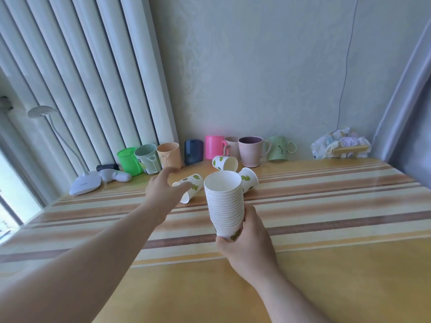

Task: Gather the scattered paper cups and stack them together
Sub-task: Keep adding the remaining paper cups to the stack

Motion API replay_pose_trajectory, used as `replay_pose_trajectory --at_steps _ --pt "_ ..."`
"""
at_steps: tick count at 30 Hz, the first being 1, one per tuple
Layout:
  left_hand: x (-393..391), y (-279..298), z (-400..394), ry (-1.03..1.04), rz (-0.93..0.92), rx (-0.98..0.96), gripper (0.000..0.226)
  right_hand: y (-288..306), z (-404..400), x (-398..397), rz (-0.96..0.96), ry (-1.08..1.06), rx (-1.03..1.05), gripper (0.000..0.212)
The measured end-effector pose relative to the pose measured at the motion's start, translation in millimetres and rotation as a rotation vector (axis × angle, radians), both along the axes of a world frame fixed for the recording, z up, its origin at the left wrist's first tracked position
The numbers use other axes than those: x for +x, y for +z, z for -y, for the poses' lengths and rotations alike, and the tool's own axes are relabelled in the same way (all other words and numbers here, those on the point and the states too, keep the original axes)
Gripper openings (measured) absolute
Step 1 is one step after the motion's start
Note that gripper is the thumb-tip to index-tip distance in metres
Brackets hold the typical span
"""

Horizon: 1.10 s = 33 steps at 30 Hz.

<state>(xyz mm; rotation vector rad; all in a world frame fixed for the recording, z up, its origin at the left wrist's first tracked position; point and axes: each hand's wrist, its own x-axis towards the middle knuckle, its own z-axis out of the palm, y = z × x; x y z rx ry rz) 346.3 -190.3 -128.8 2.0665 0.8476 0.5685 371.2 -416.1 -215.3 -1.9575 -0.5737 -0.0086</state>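
loose paper cups [225, 162]: 3 | stack [226, 206]: 1 | mugs [250, 150]: 8 | hands [250, 243]: 2

I'm gripping a stack of paper cups [225, 206], matt white with green leaf prints. The table [326, 229] is looking like glossy striped wood, catching the light. The pink cup [214, 147] and green cup [127, 160] are shining like translucent plastic.
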Motion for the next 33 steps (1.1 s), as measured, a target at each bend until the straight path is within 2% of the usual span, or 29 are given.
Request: replay_pose_trajectory --at_steps 4,5,7,11,14,17,19,22,27,33 --pt "17.4 -32.0 -12.7 -0.004 -0.254 -0.020 0.106 -3.7 -2.3 3.8 -0.004 -0.012 0.005 0.057" --pt "21.3 -38.5 -11.0 0.006 -0.293 -0.005 0.107 -4.7 -2.8 4.5 -0.003 -0.014 0.006 0.058" --pt "24.7 -48.5 -4.5 0.037 -0.288 0.055 0.093 -6.1 -3.4 5.1 -0.002 -0.019 0.009 0.059" --pt "13.0 -45.6 3.2 0.051 -0.037 -0.088 0.084 -6.2 -2.9 4.4 0.011 -0.024 0.012 0.059" --pt "-1.9 -18.6 11.4 0.030 0.257 -0.247 0.085 -4.5 -2.2 4.1 0.004 -0.023 0.007 0.059" --pt "-19.9 25.3 32.9 -0.053 0.536 -0.252 0.063 -2.5 -2.5 1.2 -0.012 -0.009 -0.002 0.057" --pt "-32.5 56.2 46.6 -0.136 0.641 -0.212 0.068 -0.8 -1.0 -0.9 -0.009 -0.006 -0.001 0.056" --pt "-51.6 87.5 64.0 -0.277 0.609 -0.040 0.072 2.0 0.9 -2.7 -0.004 -0.011 0.002 0.057" --pt "-64.8 88.6 76.6 -0.423 0.321 0.255 0.076 7.5 3.1 -5.9 -0.021 0.003 0.003 0.058" --pt "-59.2 77.1 80.9 -0.384 0.376 0.160 0.079 5.9 2.7 -4.4 -0.033 -0.002 -0.012 0.059"
